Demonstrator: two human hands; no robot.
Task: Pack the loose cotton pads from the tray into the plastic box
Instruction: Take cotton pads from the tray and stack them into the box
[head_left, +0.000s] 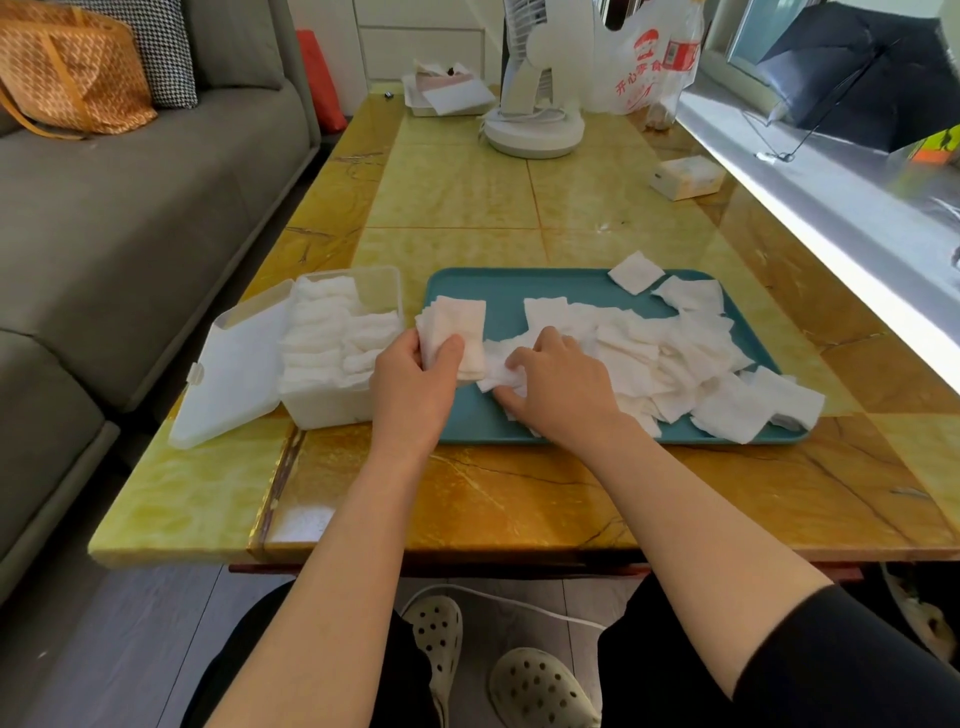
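Cotton pads (649, 353) lie heaped on the teal tray (467, 291); the box (327, 410) beside it is largely filled. The left hand (410, 384) grips a stack (460, 327), and the right hand (566, 384) pinches more pads off the tray. A loose grip could fan the stack and spill it.

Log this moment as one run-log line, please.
left hand: holds stack of pads | right hand: grips loose pads on tray | plastic box: lid open, partly filled
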